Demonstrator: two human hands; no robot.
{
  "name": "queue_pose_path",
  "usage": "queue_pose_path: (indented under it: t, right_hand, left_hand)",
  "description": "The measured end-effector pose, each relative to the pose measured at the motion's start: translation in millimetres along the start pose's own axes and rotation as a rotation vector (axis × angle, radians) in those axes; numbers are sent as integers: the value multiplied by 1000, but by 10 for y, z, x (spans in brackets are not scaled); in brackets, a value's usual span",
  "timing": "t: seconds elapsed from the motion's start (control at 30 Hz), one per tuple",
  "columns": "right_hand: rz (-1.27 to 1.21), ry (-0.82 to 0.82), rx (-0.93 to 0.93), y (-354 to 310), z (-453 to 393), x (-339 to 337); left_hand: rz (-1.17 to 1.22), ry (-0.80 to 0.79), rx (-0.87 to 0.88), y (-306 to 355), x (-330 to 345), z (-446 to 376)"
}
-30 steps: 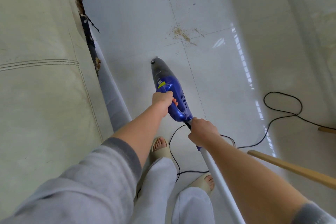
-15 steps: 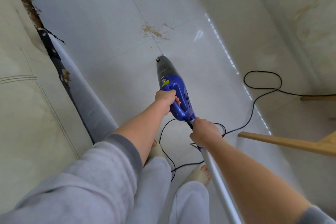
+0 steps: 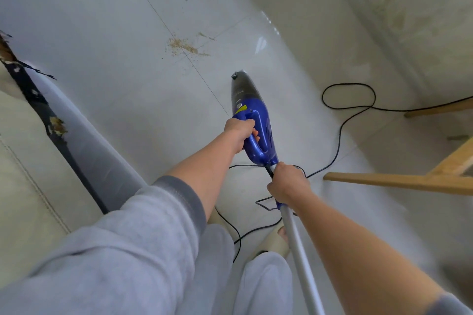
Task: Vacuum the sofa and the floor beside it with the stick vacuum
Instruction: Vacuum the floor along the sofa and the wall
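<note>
On the left edge stands the pale sofa (image 3: 23,186), beside it the white tiled floor (image 3: 107,33) with scattered crumbs (image 3: 183,46), and above the floor the blue stick vacuum (image 3: 253,120), whose handle the left hand (image 3: 239,133) grips and whose tube the right hand (image 3: 288,185) grips, near its black cord (image 3: 340,130).

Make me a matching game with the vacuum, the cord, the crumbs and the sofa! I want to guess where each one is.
Things:
1. stick vacuum
2. black cord
3. crumbs
4. sofa

Places:
A. at the left edge of the picture
B. scattered on the floor ahead of the vacuum's tip
C. gripped by the left hand and the right hand
D. looping over the floor on the right

Pairs: 1-C, 2-D, 3-B, 4-A
</note>
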State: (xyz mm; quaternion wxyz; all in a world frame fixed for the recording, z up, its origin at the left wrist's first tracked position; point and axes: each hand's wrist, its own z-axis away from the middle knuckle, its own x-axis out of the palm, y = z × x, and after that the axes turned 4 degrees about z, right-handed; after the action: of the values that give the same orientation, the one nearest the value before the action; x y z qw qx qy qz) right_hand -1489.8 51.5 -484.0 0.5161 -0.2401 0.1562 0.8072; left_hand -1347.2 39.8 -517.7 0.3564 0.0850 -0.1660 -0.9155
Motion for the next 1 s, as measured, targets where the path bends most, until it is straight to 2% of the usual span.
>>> queue_pose_path:
  t: [0.57,1.0]
  right_hand:
    - [-168,-35,148,604,36,67]
    - [-141,-53,94,186,-51,-47]
  left_hand:
    - [-126,-95,5,-50,794,126]
    - [-132,-41,33,107,375,-5]
